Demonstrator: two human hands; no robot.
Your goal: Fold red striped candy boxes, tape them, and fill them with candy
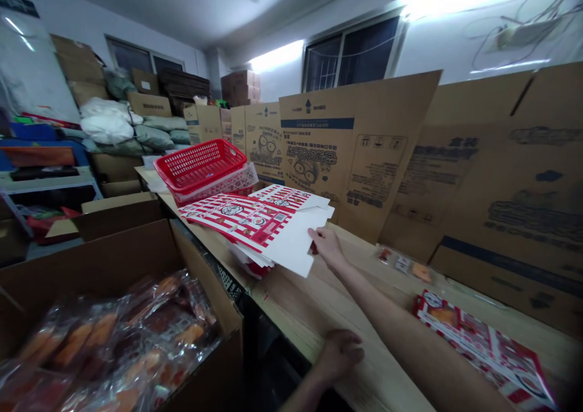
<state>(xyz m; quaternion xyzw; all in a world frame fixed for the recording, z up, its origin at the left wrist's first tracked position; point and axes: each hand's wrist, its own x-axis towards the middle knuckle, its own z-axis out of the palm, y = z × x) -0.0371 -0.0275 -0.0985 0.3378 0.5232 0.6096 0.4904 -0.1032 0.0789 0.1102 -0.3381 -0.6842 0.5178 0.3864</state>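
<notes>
My right hand (325,245) pinches the white edge of a flat, unfolded carton (291,242) printed with red and white stripes. That carton lies on top of a stack of similar striped blanks (285,196), and its near corner sticks out toward me. My left hand (339,354) hovers low over the wooden table (296,305) near its front edge, with nothing in it and its fingers loosely bent and slightly blurred. Farther right on the table sits a made-up striped box (483,345) with a picture of food on it.
A red plastic basket (200,166) sits behind the stack. At lower left, an open cardboard box (228,315) holds clear-wrapped food packs (150,333). Tall cardboard sheets (332,144) line the table's back, with small packets (403,265) before them.
</notes>
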